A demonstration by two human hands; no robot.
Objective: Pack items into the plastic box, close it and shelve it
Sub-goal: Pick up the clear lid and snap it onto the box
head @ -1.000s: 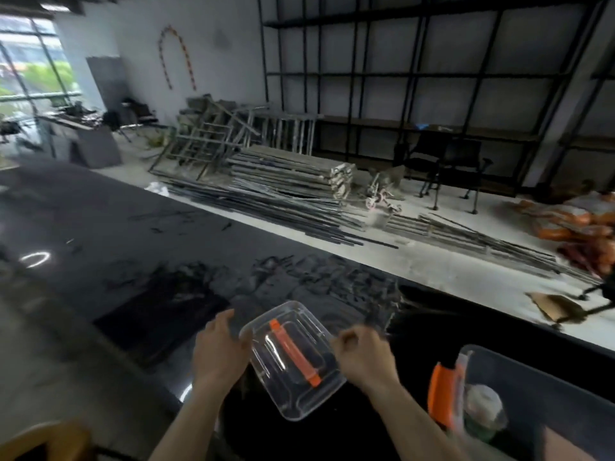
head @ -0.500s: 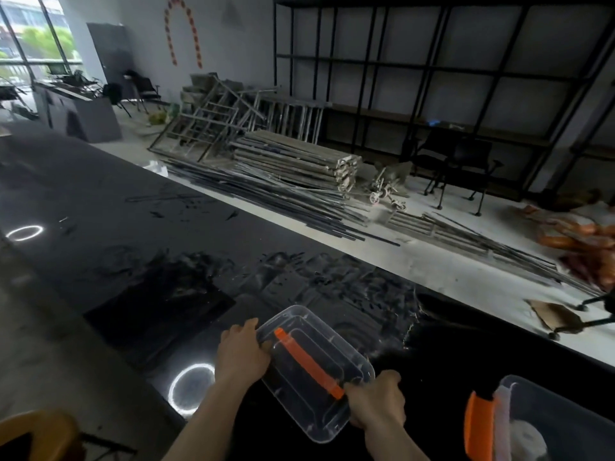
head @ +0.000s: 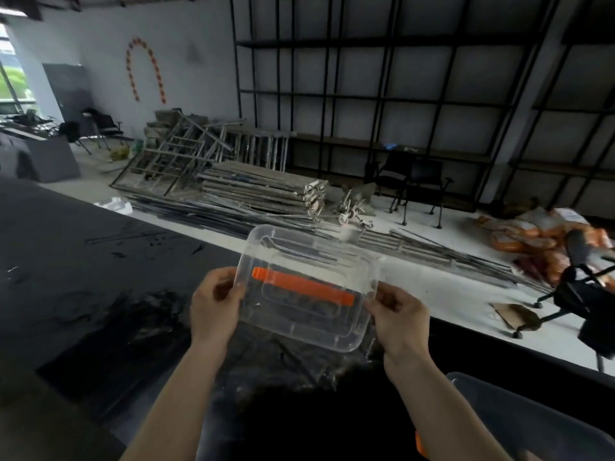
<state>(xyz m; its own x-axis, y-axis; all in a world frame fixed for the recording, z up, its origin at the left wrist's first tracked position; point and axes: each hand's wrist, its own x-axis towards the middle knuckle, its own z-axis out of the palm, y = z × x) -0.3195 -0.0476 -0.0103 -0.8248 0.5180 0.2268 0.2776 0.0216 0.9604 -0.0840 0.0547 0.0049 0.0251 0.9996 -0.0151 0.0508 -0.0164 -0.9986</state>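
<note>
I hold a clear plastic lid (head: 309,314) with an orange handle strip (head: 303,286) up in the air in front of me, tilted toward my face. My left hand (head: 213,307) grips its left edge and my right hand (head: 399,319) grips its right edge. The clear plastic box (head: 519,417) with an orange clasp (head: 420,442) sits on the black table (head: 83,294) at the lower right, mostly cut off by the frame; its contents are hidden.
Beyond the table, metal frames and stacked boards (head: 259,188) lie on a pale floor. Tall black shelving (head: 399,94) lines the back wall, with black chairs (head: 416,184) before it. An office chair (head: 585,294) and orange sacks (head: 532,237) stand at the right.
Both hands lifted the lid off the table surface and raised it to the right, tilting it upright. The view swung up, so the box slid toward the lower right corner.
</note>
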